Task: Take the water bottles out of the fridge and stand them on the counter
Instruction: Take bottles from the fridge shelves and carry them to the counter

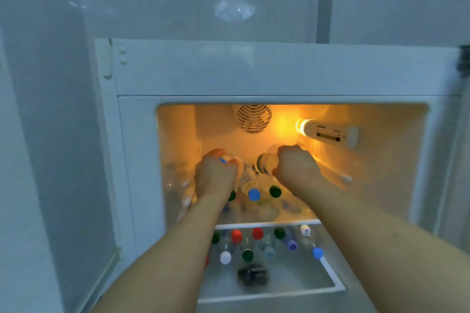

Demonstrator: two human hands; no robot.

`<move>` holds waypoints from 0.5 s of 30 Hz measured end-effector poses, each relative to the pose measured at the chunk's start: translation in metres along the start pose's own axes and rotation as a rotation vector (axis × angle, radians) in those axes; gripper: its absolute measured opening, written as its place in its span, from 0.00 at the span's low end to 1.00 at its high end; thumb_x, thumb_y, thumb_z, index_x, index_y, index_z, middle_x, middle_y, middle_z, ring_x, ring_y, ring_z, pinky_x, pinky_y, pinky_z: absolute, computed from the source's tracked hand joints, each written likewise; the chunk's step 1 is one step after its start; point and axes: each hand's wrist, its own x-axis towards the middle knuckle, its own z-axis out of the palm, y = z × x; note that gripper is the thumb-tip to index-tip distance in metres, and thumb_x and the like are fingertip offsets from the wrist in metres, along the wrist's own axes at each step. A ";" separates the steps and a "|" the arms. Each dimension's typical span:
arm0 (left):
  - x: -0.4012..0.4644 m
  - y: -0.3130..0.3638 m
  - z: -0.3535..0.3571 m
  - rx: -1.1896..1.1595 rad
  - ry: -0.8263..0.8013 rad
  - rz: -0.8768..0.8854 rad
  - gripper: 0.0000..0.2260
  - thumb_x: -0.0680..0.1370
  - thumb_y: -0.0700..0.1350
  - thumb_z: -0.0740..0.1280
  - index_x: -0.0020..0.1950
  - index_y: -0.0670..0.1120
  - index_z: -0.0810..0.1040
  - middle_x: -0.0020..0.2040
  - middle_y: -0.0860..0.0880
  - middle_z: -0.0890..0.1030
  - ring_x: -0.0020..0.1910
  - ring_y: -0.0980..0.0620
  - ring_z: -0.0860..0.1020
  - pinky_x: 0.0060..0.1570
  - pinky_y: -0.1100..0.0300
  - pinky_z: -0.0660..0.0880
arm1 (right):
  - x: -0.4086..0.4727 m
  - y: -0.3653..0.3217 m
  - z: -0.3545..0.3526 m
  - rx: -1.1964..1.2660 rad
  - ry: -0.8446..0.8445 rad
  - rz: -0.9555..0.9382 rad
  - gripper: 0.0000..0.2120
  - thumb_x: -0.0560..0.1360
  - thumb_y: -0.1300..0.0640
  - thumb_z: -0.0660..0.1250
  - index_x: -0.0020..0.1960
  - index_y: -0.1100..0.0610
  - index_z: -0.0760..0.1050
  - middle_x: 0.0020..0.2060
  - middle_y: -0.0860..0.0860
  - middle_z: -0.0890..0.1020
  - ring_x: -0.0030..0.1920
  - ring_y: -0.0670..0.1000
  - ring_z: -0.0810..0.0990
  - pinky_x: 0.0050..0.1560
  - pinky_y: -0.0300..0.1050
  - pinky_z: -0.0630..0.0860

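Gripping clear plastic bottles [264, 164], both hands [215, 175].

both arms stretched forward, left hand [215, 175] curled gripping, right hand [295, 168] curled gripping

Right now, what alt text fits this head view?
Both hands reach into a lit fridge: the left hand and right hand each grip a water bottle on the top shelf. More capped bottles lie below.
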 end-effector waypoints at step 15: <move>-0.191 0.029 -0.192 0.035 -0.060 -0.211 0.14 0.68 0.48 0.75 0.45 0.43 0.75 0.45 0.44 0.78 0.43 0.42 0.79 0.41 0.47 0.82 | -0.201 -0.061 -0.133 -0.118 -0.372 -0.289 0.25 0.68 0.57 0.77 0.61 0.61 0.73 0.55 0.58 0.77 0.41 0.55 0.77 0.48 0.47 0.80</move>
